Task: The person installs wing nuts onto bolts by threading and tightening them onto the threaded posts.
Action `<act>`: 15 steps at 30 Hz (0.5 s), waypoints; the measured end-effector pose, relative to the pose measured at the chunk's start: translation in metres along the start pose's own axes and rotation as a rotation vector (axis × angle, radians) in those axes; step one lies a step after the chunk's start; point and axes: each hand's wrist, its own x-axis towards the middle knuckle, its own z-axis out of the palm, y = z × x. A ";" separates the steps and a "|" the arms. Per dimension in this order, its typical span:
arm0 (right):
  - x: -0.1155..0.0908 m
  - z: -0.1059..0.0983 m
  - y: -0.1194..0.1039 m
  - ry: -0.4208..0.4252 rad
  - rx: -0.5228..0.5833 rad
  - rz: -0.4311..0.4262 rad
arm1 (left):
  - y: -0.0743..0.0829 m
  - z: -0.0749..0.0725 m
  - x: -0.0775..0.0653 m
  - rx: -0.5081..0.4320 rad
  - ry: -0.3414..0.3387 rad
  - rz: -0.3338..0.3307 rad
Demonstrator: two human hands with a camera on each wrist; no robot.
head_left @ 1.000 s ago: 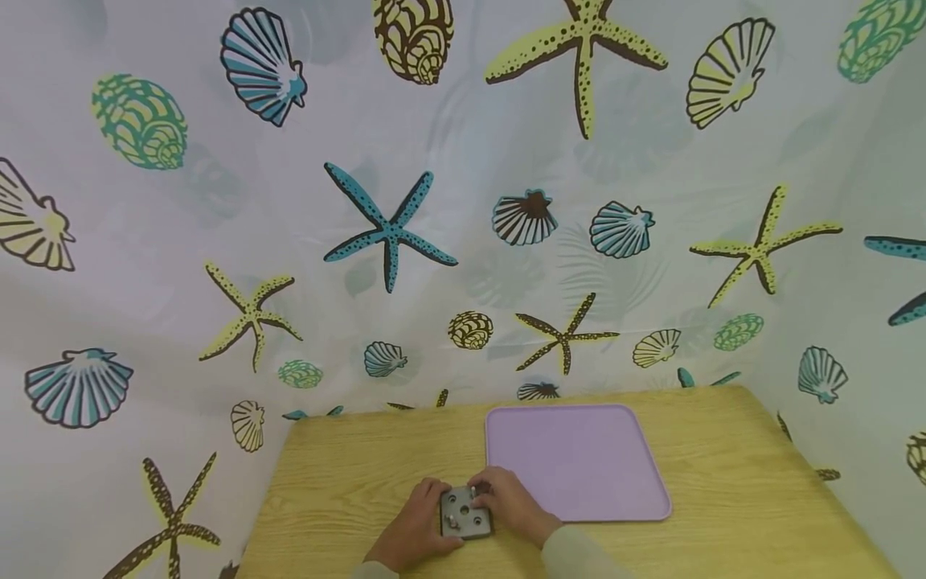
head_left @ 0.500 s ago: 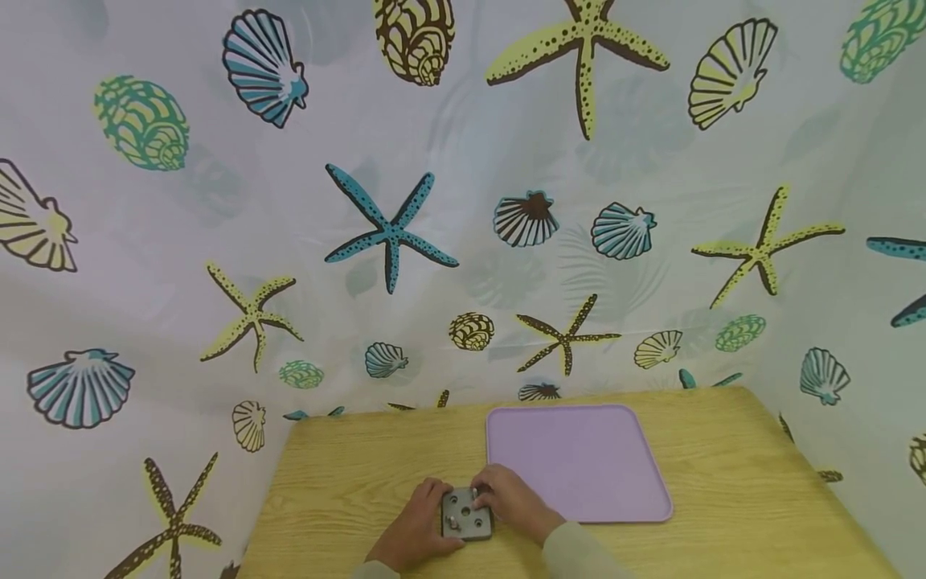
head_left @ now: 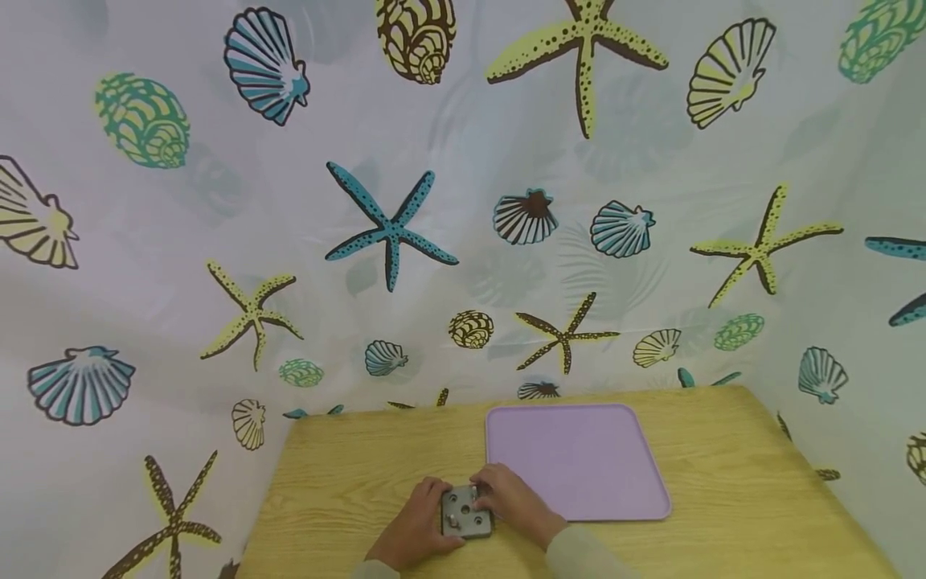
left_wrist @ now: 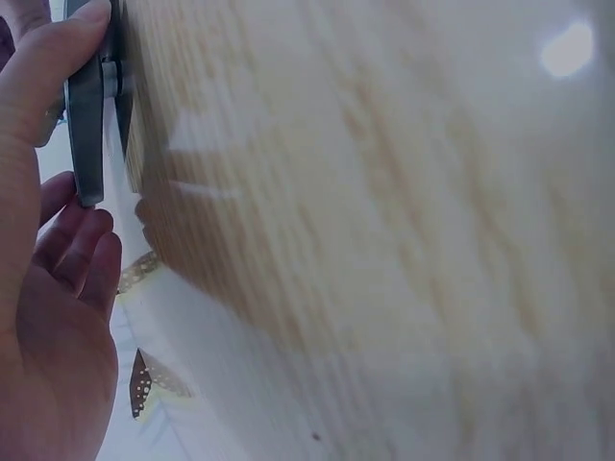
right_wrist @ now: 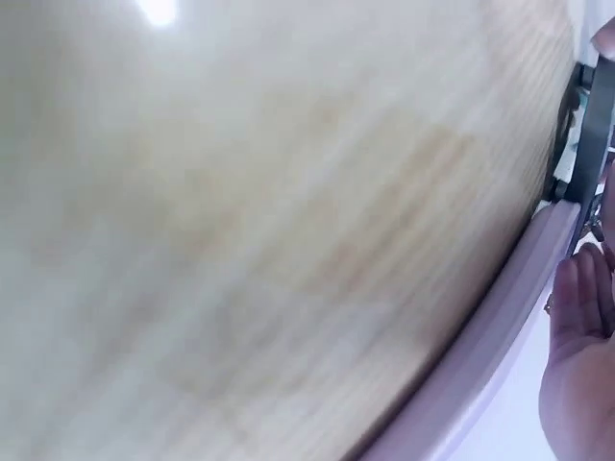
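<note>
A square grey metal plate (head_left: 466, 511) with several holes lies on the wooden table. My left hand (head_left: 418, 527) grips its left side, thumb at the near edge and fingers at the far corner. In the left wrist view the plate (left_wrist: 88, 134) shows edge-on, raised on a short post, with the left thumb (left_wrist: 48, 58) on it. My right hand (head_left: 512, 500) pinches a small metal bolt (head_left: 473, 490) at the far right corner, partly hidden by the fingers. Another small metal bolt (head_left: 452, 522) stands at the near left of the plate.
A lilac tray (head_left: 579, 458) lies just right of the plate, partly under my right hand in the head view. The table (head_left: 347, 458) ends at a white curtain (head_left: 434, 354) printed with shells and starfish at the back and sides.
Both hands stay at the plate in nearly the same place. The right fingertips shift slightly around the bolt at the far right corner.
</note>
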 end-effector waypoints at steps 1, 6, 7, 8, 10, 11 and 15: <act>-0.002 0.000 0.000 0.011 -0.002 0.009 | 0.000 0.000 0.000 0.012 0.002 0.006; -0.012 -0.005 -0.004 0.105 -0.023 0.055 | 0.000 -0.003 0.000 0.077 -0.003 -0.004; -0.013 -0.007 -0.005 0.121 -0.044 0.066 | 0.000 -0.004 -0.001 0.091 0.000 -0.007; -0.015 -0.011 -0.006 0.143 -0.062 0.074 | 0.001 -0.006 -0.002 0.098 0.010 -0.005; -0.018 -0.021 -0.009 0.178 -0.109 0.092 | 0.005 -0.012 -0.003 0.115 0.039 0.001; -0.020 -0.027 -0.010 0.195 -0.135 0.094 | 0.006 -0.015 -0.003 0.137 0.065 0.014; -0.028 -0.056 -0.015 0.256 -0.252 0.108 | 0.018 -0.033 -0.003 0.232 0.171 0.025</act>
